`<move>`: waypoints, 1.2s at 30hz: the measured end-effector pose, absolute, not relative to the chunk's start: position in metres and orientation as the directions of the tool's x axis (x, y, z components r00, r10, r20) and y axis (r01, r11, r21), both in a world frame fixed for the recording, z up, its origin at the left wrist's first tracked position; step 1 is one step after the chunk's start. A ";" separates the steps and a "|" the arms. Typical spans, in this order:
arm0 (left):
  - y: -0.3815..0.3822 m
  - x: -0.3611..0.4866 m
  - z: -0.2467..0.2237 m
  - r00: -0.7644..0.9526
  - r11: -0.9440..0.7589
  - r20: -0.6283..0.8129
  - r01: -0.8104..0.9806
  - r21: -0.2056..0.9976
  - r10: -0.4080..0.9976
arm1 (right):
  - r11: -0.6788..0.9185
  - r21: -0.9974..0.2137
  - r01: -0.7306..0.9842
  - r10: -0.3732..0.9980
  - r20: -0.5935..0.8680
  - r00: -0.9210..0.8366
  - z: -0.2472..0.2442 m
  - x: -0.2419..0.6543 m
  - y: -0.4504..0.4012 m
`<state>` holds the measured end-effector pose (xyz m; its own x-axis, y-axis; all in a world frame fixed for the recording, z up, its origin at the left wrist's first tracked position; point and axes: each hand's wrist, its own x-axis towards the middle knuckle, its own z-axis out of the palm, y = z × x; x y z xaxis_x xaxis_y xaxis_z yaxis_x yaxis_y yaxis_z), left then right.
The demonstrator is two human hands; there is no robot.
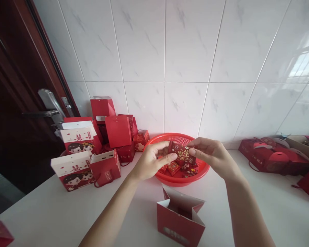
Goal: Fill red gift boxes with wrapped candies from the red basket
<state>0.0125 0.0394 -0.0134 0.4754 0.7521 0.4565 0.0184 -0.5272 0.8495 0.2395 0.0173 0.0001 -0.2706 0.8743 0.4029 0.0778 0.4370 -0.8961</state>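
Between my two hands is a dark red candy packet (182, 153) with gold characters. My left hand (156, 157) pinches its left side, thumb in front. At its right edge, my right hand (211, 154) grips it between thumb and fingers. The packet is held above a red plastic basket (179, 183) with perforated sides. Several small red wrapped packets (173, 168) lie in the basket, partly hidden by the held one. Nearer to me stands a dark red paper box (179, 223), its top flaps spread and its inside partly visible.
Several red and white gift boxes (78, 171) are stacked on the left, against the tiled wall (186, 68). More red boxes (270, 156) lie at the right, beside a cardboard carton (302, 147). A dark door with a metal handle (50, 111) is at the left.
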 end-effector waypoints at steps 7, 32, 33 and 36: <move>0.036 0.014 -0.013 0.424 -0.553 0.507 -0.018 0.833 0.750 | 0.512 -0.832 0.211 0.856 0.473 -0.210 0.003 0.234 0.009; 0.022 0.026 -0.013 0.114 -0.618 0.618 -0.033 0.785 0.778 | 0.498 -0.867 0.015 0.864 0.494 -0.099 0.005 0.215 -0.002; 0.022 0.026 -0.013 0.112 -0.620 0.619 -0.031 0.784 0.777 | 0.497 -0.867 0.015 0.864 0.494 -0.096 0.005 0.215 -0.001; 0.021 0.027 -0.013 0.107 -0.635 0.635 -0.035 0.772 0.765 | 0.510 -0.860 0.002 0.858 0.509 -0.076 0.005 0.216 -0.001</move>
<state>0.0267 0.0212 -0.0129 0.1066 0.7655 0.6346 -0.0352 -0.6349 0.7718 0.2159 -0.0010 0.0051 -0.0763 0.8577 0.5085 0.0025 0.5102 -0.8601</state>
